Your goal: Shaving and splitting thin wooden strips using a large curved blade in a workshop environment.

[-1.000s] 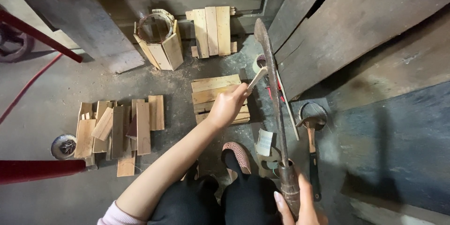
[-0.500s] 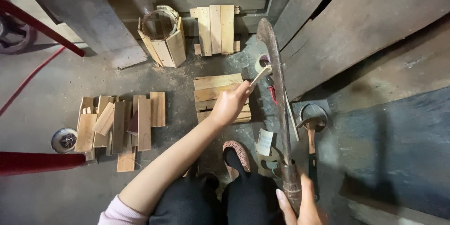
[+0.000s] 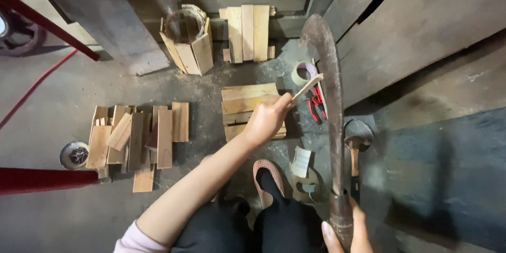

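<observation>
i see my left hand (image 3: 268, 120) pinching one thin pale wooden sliver (image 3: 308, 86) at its near end, above a stack of flat boards (image 3: 247, 106); it looks light and brittle, so i would grip it low. my right hand (image 3: 345, 232) closes round the handle of one long rusty curved blade (image 3: 331, 100), heavy and stiff i think. one tape roll (image 3: 302, 73) lies beside.

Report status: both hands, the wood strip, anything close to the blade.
Left hand pinches wood strip against blade. Right hand grips blade handle, low. Tape roll, red pliers on floor just behind the strip.
</observation>
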